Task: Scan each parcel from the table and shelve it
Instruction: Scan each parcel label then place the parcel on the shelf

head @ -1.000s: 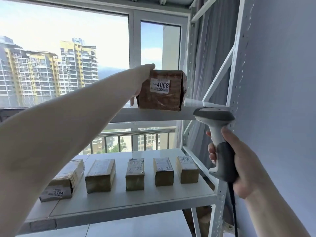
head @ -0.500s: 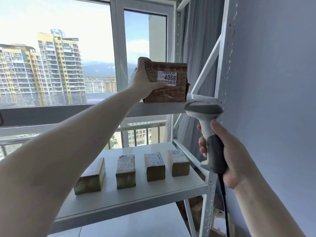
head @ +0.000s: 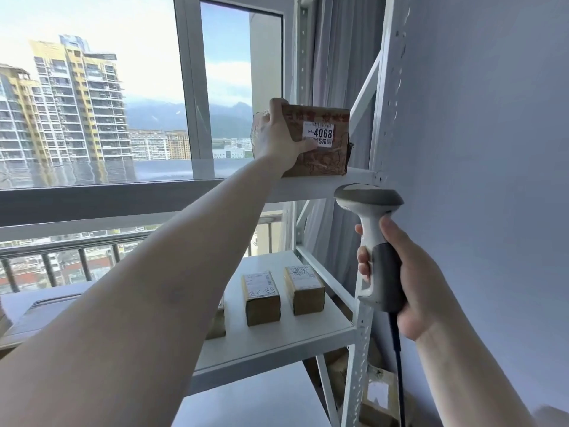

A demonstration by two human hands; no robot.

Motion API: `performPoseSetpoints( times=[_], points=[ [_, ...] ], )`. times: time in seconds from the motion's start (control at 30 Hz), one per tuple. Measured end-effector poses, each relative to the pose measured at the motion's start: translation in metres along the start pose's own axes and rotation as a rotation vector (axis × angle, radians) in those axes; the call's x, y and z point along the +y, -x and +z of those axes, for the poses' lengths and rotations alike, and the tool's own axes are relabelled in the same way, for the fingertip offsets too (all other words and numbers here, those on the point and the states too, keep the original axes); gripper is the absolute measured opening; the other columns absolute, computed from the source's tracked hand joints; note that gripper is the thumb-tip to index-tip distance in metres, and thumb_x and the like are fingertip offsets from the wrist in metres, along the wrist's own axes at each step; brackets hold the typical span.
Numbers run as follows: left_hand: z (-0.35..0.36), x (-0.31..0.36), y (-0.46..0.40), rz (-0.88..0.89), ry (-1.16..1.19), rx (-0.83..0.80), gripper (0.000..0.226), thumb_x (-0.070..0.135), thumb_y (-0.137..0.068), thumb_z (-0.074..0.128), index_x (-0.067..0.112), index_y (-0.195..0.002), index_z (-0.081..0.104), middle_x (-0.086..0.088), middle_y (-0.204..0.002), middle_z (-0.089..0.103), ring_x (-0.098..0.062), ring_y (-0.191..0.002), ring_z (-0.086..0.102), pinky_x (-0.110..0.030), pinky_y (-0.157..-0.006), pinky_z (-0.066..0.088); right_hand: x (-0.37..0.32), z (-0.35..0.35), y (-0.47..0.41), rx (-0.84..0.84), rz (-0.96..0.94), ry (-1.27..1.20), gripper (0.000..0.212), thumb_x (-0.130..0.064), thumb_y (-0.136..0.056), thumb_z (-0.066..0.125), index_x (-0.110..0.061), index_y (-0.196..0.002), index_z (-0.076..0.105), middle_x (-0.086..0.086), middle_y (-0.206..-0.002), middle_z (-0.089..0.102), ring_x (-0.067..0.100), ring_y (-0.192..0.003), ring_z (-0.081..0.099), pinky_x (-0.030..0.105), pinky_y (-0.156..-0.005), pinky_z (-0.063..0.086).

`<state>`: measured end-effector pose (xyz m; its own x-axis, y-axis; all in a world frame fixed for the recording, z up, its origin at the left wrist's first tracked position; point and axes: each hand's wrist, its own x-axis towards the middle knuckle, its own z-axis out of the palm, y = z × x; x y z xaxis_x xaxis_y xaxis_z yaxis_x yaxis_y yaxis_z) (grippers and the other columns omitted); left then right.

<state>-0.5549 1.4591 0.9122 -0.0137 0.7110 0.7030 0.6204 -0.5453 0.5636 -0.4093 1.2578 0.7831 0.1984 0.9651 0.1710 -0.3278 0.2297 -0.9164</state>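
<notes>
A brown taped parcel (head: 323,155) with a white label reading 4068 rests on the upper shelf board (head: 308,188) of the white metal rack, close to the right post. My left hand (head: 277,134) reaches up and grips its left end, fingers over the top and thumb on the front. My right hand (head: 409,282) holds a grey and white barcode scanner (head: 374,241) upright by its handle, just below and right of the parcel, its cable hanging down.
On the lower shelf (head: 277,343) stand two small brown parcels (head: 261,297) (head: 304,289); a third is mostly hidden behind my left forearm. The perforated rack post (head: 360,349) stands by the scanner, a grey wall to the right, a window behind.
The parcel has come down onto the upper shelf board and my left hand has shifted around its left end. The view has swung right, cutting off the leftmost parcels below.
</notes>
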Motion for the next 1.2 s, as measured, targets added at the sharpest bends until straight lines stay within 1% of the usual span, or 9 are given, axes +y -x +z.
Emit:
performPoseSetpoints(
  times=[0.13,0.33,0.5,0.67,0.8,0.9,1.03,1.13,1.2],
  points=[
    [0.005,-0.001,-0.003,-0.016,-0.01,0.0,0.082,0.039,-0.077,0.083,0.022,-0.138,0.032,-0.009,-0.13,0.051,-0.026,-0.113,0.055,-0.036,-0.083,0.046,0.001,-0.006,-0.001,0.007,-0.004,0.009,0.061,-0.056,-0.071,0.064,-0.009,-0.109,0.069,0.005,-0.07,0.064,0.014,-0.059,0.056,0.027,-0.062,0.046],
    [0.005,0.0,0.0,-0.029,-0.007,-0.004,0.082,0.036,-0.08,0.081,0.023,-0.142,0.03,-0.009,-0.132,0.05,-0.027,-0.115,0.054,-0.035,-0.082,0.043,0.002,-0.01,-0.001,0.002,0.003,0.008,0.062,-0.057,-0.07,0.064,-0.01,-0.111,0.068,0.004,-0.07,0.064,0.013,-0.059,0.057,0.025,-0.062,0.047],
    [0.004,0.004,0.006,-0.056,-0.008,-0.001,0.088,0.037,-0.08,0.08,0.025,-0.147,0.024,-0.011,-0.133,0.048,-0.031,-0.118,0.054,-0.041,-0.092,0.047,0.0,-0.012,0.001,-0.013,0.001,0.014,0.061,-0.057,-0.071,0.063,-0.01,-0.11,0.069,0.004,-0.069,0.064,0.013,-0.059,0.057,0.025,-0.061,0.047],
    [0.009,0.007,0.022,-0.103,0.059,0.039,0.112,0.044,-0.075,0.082,0.034,-0.155,0.005,-0.015,-0.142,0.038,-0.034,-0.127,0.048,-0.054,-0.104,0.044,-0.001,-0.016,0.003,-0.008,0.008,0.026,0.064,-0.058,-0.07,0.063,-0.009,-0.112,0.068,0.004,-0.071,0.065,0.013,-0.061,0.058,0.027,-0.063,0.048],
    [0.013,0.007,0.035,-0.17,0.095,0.069,0.116,0.042,-0.076,0.083,0.029,-0.157,0.0,-0.016,-0.152,0.026,-0.035,-0.137,0.039,-0.052,-0.107,0.042,0.0,-0.02,0.005,-0.009,0.017,0.015,0.067,-0.058,-0.07,0.065,-0.007,-0.114,0.067,0.004,-0.072,0.065,0.013,-0.061,0.059,0.028,-0.065,0.048],
    [0.013,0.01,0.044,-0.265,0.146,0.067,0.112,0.037,-0.08,0.081,0.025,-0.158,0.001,-0.017,-0.152,0.026,-0.035,-0.136,0.042,-0.047,-0.102,0.044,0.002,-0.023,0.01,-0.02,0.037,0.009,0.065,-0.058,-0.07,0.065,-0.008,-0.112,0.067,0.004,-0.073,0.065,0.013,-0.061,0.06,0.026,-0.063,0.05],
    [0.014,0.026,0.07,-0.319,0.19,0.098,0.105,0.039,-0.082,0.079,0.024,-0.157,0.007,-0.016,-0.154,0.022,-0.033,-0.137,0.04,-0.048,-0.103,0.047,0.002,-0.029,0.02,-0.032,0.049,-0.021,0.057,-0.055,-0.07,0.065,-0.009,-0.104,0.068,0.004,-0.07,0.063,0.012,-0.058,0.057,0.026,-0.061,0.047],
    [0.021,0.038,0.111,-0.288,0.276,0.139,0.093,0.038,-0.084,0.077,0.022,-0.154,0.018,-0.01,-0.15,0.026,-0.028,-0.136,0.04,-0.042,-0.111,0.04,0.004,-0.034,0.032,-0.039,0.07,-0.028,0.059,-0.055,-0.07,0.066,-0.009,-0.108,0.068,0.004,-0.07,0.063,0.011,-0.056,0.057,0.022,-0.056,0.048],
    [0.027,0.038,0.146,-0.304,0.347,0.105,0.081,0.038,-0.087,0.074,0.02,-0.151,0.028,-0.008,-0.147,0.034,-0.025,-0.135,0.037,-0.04,-0.114,0.035,0.01,-0.04,0.045,-0.018,0.084,-0.023,0.061,-0.055,-0.07,0.068,-0.009,-0.11,0.068,0.005,-0.072,0.064,0.012,-0.059,0.058,0.023,-0.059,0.049]
  ],
)
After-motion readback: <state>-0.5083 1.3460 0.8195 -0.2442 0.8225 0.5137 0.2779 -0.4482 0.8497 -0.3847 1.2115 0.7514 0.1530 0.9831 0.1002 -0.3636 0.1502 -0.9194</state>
